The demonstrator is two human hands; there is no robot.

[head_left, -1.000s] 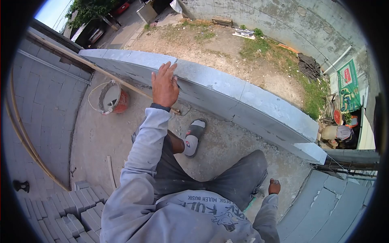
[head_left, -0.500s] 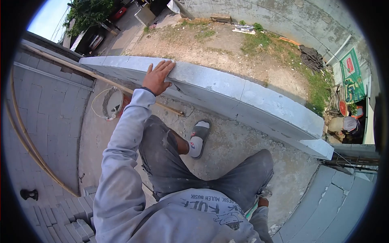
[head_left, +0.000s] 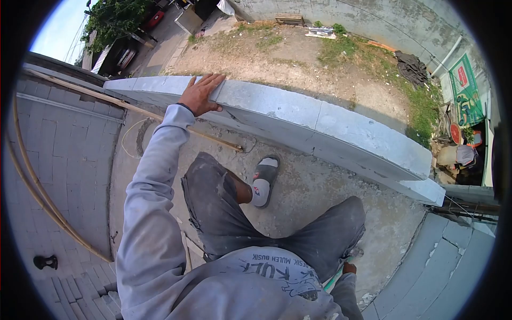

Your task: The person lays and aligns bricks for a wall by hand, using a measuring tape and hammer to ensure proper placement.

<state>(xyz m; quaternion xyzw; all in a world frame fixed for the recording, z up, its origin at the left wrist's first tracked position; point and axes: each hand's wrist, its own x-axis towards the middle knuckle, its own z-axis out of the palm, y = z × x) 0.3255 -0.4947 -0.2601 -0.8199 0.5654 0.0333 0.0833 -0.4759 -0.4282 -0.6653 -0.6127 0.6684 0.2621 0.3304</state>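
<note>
My left hand [head_left: 201, 97] rests with spread fingers on the top edge of a low wall of pale grey blocks [head_left: 266, 101], close to a joint between two blocks. It holds nothing. My right hand [head_left: 349, 268] is low beside my right thigh, curled and mostly hidden. Next to it shows a narrow green and white strip [head_left: 333, 278]; what the fingers hold I cannot make out. Between my bent knees, a foot in a white sock and a dark sandal [head_left: 265, 181] stands on the concrete floor.
A wooden pole [head_left: 213, 140] slants along the wall's near side. A bucket [head_left: 141, 140] is half hidden behind my left sleeve. Block stacks [head_left: 80, 296] lie at lower left, and more blocks [head_left: 426, 277] at lower right. Beyond the wall is a dirt yard [head_left: 256, 56].
My left hand has shifted slightly left along the wall top. My left sleeve now covers more of the bucket. The right hand stays low by my thigh.
</note>
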